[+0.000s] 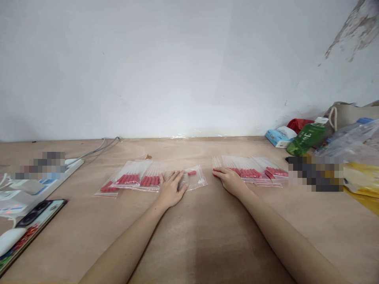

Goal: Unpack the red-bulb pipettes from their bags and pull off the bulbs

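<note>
My left hand (172, 188) lies with fingers spread, pressing on the edge of a small clear zip bag (197, 180). A single short red piece (192, 173) shows at that bag. Left of the hand, clear bags (127, 167) hold rows of red-handled pieces (150, 181) with thin pale shafts. My right hand (227, 178) has its fingers together over a red-handled stick (214, 173), its red end showing at the fingertips; the grip is partly hidden. Beside it on the right lie more red-handled pieces (251, 173) on or in clear bags (257, 162), overlapping.
On the left are a white power strip (69, 173) with cables, a phone (44, 211) and a white rounded device (12, 240). At right stand a tissue pack (280, 137), a green bottle (308, 138) and plastic bags (352, 138). A wall closes the table's back.
</note>
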A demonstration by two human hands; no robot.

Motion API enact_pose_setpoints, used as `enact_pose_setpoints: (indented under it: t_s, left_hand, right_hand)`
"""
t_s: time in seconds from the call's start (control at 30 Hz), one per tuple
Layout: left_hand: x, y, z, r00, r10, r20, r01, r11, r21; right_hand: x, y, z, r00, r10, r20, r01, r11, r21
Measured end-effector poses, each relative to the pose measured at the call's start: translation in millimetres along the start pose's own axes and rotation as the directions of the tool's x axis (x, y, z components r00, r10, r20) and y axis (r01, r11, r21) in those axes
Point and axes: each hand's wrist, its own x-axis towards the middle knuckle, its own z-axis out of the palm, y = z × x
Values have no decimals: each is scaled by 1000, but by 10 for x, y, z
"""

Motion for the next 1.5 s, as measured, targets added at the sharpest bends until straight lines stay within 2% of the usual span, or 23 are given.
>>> enact_pose_setpoints:
  t_s: [0.2, 0.3, 0.4, 0.6, 0.83, 0.93, 1.03, 1.1, 1.17, 1.23, 1.3, 1.4, 1.5]
  left_hand:
    - [2, 8, -17, 1000, -1, 15, 1, 1000, 5]
    - [3, 11, -30, 1000, 18, 18, -18, 1000, 12]
    - [-5, 17, -52, 997, 65, 33, -65, 998, 0]
    - [-25, 35, -101, 986, 160, 47, -158, 987, -36]
    - [-20, 45, -148, 967, 234, 96, -229, 971, -65]
    - [-21, 45, -128, 978, 196, 68, -193, 980, -46]
    - [-28, 57, -87, 996, 85, -10, -85, 996, 5]
    - [-30, 73, -70, 996, 4, -87, 0, 999, 41]
    - [-24, 90, -76, 986, -29, -165, 38, 998, 54]
    - [-6, 102, -102, 978, 15, -207, -5, 999, 48]
    - [19, 106, -133, 976, 131, -174, -126, 991, 39]
    - [50, 97, -146, 955, 296, -12, -296, 955, 3]
    - [59, 77, -109, 943, 311, 118, -308, 950, -40]
  right_hand:
    - [39, 25, 17, 999, 15, -39, -16, 1000, -25]
    - [30, -72, -52, 994, 28, -107, -27, 1000, 8]
    - [45, -245, -118, 983, 110, -148, -103, 993, 54]
    - [113, -478, -105, 982, 186, -42, -184, 982, 44]
    - [127, -568, -89, 985, 175, -2, -175, 984, 33]
    - [140, -478, -179, 977, 212, -27, -201, 955, 219]
    - [159, -212, -319, 954, 299, 4, -253, 801, 543]
    - [168, -11, -404, 908, 416, -54, -279, 695, 663]
    - [173, 124, -454, 824, 541, -168, -290, 658, 695]
    - [173, 147, -450, 743, 604, -287, -311, 693, 651]
    - [167, 70, -395, 716, 584, -382, -351, 774, 527]
    - [150, -113, -258, 767, 464, -443, -381, 885, 267]
    - [130, -227, -129, 843, 348, -411, -348, 934, 79]
